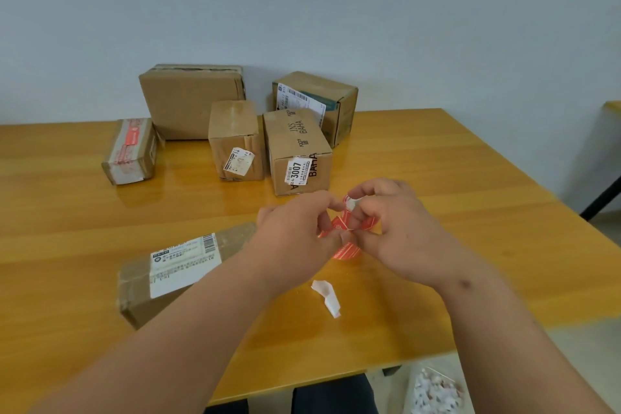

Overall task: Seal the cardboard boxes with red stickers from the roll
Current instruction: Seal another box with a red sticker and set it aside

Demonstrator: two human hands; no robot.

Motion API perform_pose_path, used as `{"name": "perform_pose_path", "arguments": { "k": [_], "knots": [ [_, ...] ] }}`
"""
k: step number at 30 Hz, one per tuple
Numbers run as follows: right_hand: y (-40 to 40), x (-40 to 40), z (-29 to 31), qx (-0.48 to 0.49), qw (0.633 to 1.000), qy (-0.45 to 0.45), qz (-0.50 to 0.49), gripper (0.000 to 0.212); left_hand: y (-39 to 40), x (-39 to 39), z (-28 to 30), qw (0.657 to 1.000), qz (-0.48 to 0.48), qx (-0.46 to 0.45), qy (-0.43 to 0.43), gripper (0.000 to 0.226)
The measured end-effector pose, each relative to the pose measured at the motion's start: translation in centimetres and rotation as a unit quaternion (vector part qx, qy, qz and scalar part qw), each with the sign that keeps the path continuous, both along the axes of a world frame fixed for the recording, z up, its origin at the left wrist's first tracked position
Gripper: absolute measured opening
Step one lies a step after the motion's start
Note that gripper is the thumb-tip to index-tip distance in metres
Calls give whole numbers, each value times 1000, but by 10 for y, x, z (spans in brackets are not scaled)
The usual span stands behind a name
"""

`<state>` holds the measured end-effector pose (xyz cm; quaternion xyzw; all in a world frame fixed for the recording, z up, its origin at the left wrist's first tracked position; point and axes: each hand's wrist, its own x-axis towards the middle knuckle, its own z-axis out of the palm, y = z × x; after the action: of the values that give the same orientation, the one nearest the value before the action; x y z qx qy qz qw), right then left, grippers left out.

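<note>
Tabletop: hands hide sticker roll.

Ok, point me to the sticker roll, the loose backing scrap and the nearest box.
sticker roll (346,250), head view, red lower loop.
backing scrap (326,296), head view, white middle.
nearest box (184,262), head view, its white label.

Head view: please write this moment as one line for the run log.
step: peeling sticker | left hand: pinches red sticker strip | right hand: pinches same strip | nearest box: no red sticker visible | backing scrap: on table
</note>
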<state>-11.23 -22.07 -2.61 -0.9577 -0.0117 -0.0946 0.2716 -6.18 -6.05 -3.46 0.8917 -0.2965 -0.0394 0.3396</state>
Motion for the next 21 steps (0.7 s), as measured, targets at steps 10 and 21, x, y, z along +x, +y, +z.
{"name": "perform_pose_path", "arguments": {
  "k": [10, 21],
  "knots": [
    [-2, 2, -2, -19, 1000, -16, 9, 5, 5, 6, 10, 997, -20, -32, 62, 16],
    [1, 5, -4, -67, 997, -38, 32, 7, 4, 8, 5, 992, -12, -40, 120, 22]
  ]
}}
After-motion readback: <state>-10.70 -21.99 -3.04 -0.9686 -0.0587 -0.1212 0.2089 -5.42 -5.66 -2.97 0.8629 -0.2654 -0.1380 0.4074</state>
